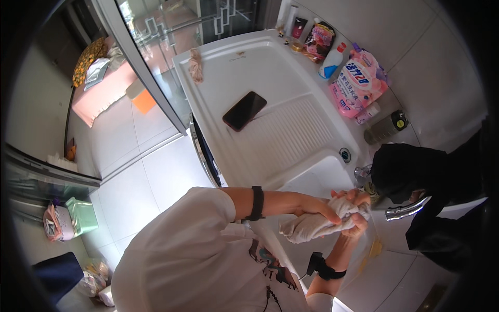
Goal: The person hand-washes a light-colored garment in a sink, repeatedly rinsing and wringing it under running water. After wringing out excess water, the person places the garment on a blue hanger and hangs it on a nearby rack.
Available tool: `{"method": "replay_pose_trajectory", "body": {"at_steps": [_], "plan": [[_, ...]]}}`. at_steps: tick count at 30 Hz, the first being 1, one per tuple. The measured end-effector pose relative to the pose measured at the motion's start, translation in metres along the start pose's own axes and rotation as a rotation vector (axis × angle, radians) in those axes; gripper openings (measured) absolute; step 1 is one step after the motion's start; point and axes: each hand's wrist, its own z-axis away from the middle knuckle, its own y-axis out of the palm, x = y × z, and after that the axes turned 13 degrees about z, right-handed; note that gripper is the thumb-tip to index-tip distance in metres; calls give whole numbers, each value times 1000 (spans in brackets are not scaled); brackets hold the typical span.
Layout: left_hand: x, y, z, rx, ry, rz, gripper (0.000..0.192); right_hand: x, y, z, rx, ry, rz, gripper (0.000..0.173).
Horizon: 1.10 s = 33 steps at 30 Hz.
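Note:
A bunched, off-white cloth (308, 228) is gripped in both hands over the basin (323, 175) of a white laundry sink. My left hand (321, 208) comes in from the left and closes around the cloth's upper part. At the cloth's right end, my right hand (356, 226) grips it from below, close beside the left. The cloth looks twisted, and its loose end points left. Some fingers are hidden by its folds. Both wrists wear black straps.
A phone (245, 111) lies on the sink's flat surface, left of the ribbed washboard (296, 128). A crumpled cloth (195, 66) rests on the far rim. Detergent pouches (358, 84) and bottles line the wall ledge. A chrome faucet (407, 210) and dark hanging fabric (413, 167) are at right.

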Motion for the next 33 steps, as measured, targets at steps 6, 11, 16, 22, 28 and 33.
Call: {"method": "replay_pose_trajectory", "body": {"at_steps": [6, 11, 16, 22, 28, 33], "plan": [[1, 35, -18, -136, 221, -414, 49, 32, 11, -4, -160, 123, 29, 24], [17, 22, -30, -394, 290, -602, 35, 27, 14, -3, -326, 174, 678, 12], [25, -1, -35, -640, 307, -865, 37, -14, -2, 2, -439, 163, 918, 11], [28, 1, -33, -828, 342, -1010, 52, -37, -13, 4, -603, 152, 1005, 14], [5, -6, -20, -492, 240, -753, 45, -9, -14, 4, -418, 323, 842, 38], [-11, -20, -12, -36, -36, -89, 34, 6, -14, -2, -133, 40, 557, 97]]}}
